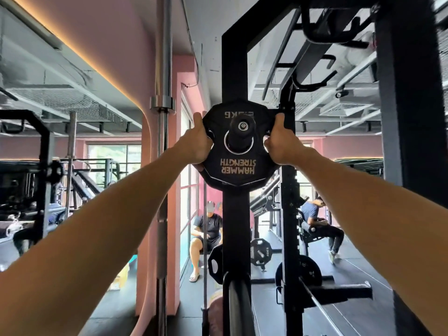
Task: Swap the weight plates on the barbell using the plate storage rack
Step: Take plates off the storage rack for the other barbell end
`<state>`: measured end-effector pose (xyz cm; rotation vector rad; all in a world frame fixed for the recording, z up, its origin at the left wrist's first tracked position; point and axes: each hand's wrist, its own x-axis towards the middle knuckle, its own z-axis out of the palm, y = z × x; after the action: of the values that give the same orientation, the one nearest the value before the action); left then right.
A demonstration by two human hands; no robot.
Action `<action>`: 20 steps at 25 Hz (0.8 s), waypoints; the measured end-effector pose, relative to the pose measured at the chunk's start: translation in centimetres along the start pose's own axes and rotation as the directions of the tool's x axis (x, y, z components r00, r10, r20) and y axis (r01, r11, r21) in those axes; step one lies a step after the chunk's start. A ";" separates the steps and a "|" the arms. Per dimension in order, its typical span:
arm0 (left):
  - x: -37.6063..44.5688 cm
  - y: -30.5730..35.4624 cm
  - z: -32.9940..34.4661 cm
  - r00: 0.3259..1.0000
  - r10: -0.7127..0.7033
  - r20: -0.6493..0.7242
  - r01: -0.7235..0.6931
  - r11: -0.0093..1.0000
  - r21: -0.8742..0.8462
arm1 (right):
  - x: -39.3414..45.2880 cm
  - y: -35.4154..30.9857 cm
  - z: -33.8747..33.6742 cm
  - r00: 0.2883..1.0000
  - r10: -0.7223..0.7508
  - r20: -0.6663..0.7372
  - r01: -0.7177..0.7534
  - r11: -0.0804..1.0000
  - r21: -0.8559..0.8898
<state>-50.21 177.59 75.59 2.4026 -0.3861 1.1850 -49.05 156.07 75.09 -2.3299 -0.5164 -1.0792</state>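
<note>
Both arms are extended forward and upward toward a black weight plate (236,151), which sits on a storage peg (242,126) projecting from a black vertical upright (234,69) of the rack. The peg passes through the plate's centre hole, near the top of the steel-ringed opening, so the plate is hung on it. The plate's lettering, "HAMMER STRENGTH" and a weight marking, reads upside down. The left hand (197,144) grips the plate's left edge: the thumb lies up along the front face near the rim, and the fingers are curled round behind the plate, mostly hidden. The right hand (281,144) grips the right edge in a mirrored manner, thumb raised against the rim and fingers wrapped into the plate's side opening; whether those fingers are spread or pressed together cannot be determined. A chrome barbell (163,141) stands vertically just left of the plate, apart from the left hand. Below the plate, a second plate (215,263) is stored on the same upright, partly hidden by it. Farther back, a loaded bar with a plate (260,252) rests on the floor, and two seated persons (207,229) are visible.
</note>
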 end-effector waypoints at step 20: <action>-20.1 16.1 -11.4 0.990 0.036 -0.138 -0.012 0.986 0.168 | -18.0 -4.3 -15.4 0.996 -0.091 0.002 0.089 0.986 0.140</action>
<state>-76.86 170.37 69.77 2.4398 -0.2822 1.4396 -71.38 148.16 70.71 -2.2084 -0.6841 -1.0399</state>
